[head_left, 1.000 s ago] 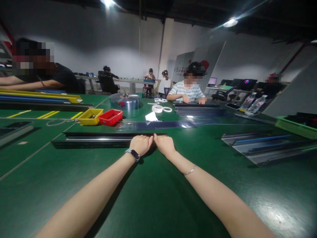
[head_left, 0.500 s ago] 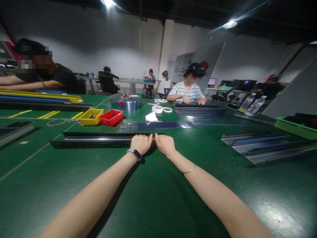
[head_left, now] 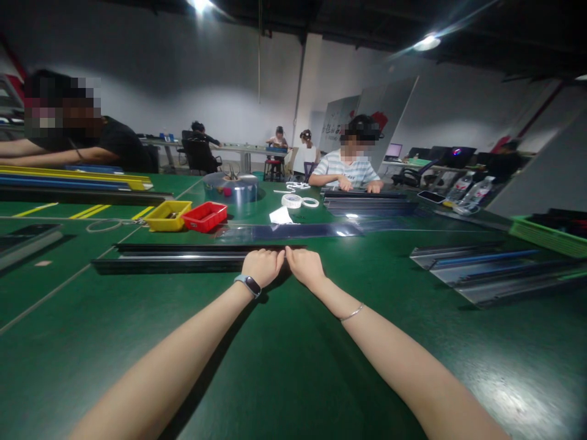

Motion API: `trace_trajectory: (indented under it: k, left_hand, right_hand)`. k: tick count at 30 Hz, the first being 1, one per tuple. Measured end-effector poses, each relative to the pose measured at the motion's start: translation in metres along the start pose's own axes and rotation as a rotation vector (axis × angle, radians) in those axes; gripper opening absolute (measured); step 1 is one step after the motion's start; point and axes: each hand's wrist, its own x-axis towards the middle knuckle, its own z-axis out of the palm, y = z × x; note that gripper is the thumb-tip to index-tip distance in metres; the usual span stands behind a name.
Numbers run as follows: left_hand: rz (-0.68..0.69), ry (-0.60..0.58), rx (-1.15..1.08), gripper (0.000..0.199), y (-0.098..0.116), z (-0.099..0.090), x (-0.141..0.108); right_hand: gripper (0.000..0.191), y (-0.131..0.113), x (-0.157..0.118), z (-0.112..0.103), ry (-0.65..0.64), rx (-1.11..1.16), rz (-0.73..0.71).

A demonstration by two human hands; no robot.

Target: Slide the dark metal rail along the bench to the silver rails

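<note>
A long black profile strip (head_left: 174,264) lies crosswise on the green table (head_left: 275,366). Near its right end my left hand (head_left: 262,267), with a watch at the wrist, is closed round it. Right beside it, my right hand (head_left: 306,267) is closed at the same end, the two thumbs almost touching. Both sets of fingertips are hidden behind the hands. Just beyond the strip lies a clear plastic sheet (head_left: 307,231).
Past the strip stand a yellow bin (head_left: 169,217), a red bin (head_left: 205,217), a coil of clear film (head_left: 232,188) and tape rolls (head_left: 292,201). More profiles (head_left: 486,272) lie at the right, by a green basket (head_left: 545,235). A person in stripes (head_left: 349,168) sits opposite.
The black strip's left end has shifted very slightly to the left. Both hands keep nearly the same place and pose.
</note>
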Motion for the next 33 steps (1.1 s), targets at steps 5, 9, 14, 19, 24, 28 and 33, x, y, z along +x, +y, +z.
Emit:
trace_trajectory:
  k: [5,9,14,19,24,28,33]
  left_hand:
    - [-0.089,-0.007,0.005,0.052,0.0018,0.0012,0.0019]
    - [-0.104,0.002,-0.009,0.05,0.0004,0.0011,-0.0002]
    - [-0.044,0.005,-0.048,0.046,-0.0026,-0.0004,-0.0033]
    - [0.001,0.013,-0.04,0.042,-0.0023,-0.0011,-0.0028]
    - [-0.001,-0.006,-0.042,0.043,-0.0018,0.0003,-0.0025]
    - [0.0,-0.008,-0.055,0.042,-0.001,-0.0014,-0.0026]
    - [0.003,-0.013,-0.035,0.041,-0.0003,-0.0033,-0.0022]
  right_hand:
    - [0.055,-0.0012,-0.002,-0.0024,0.051,0.01,0.041]
    - [0.054,-0.0017,-0.0018,-0.0025,0.032,0.021,0.015]
    - [0.053,-0.0013,0.0002,-0.0013,-0.014,-0.001,-0.02]
    - [0.051,-0.0017,-0.0007,-0.0023,0.006,0.013,-0.013]
    - [0.051,-0.0033,-0.0012,-0.003,0.072,0.043,0.006]
    - [0.052,-0.0038,-0.0005,-0.0016,0.006,0.014,-0.018]
    - [0.052,-0.0034,-0.001,-0.0024,0.0,0.007,-0.033]
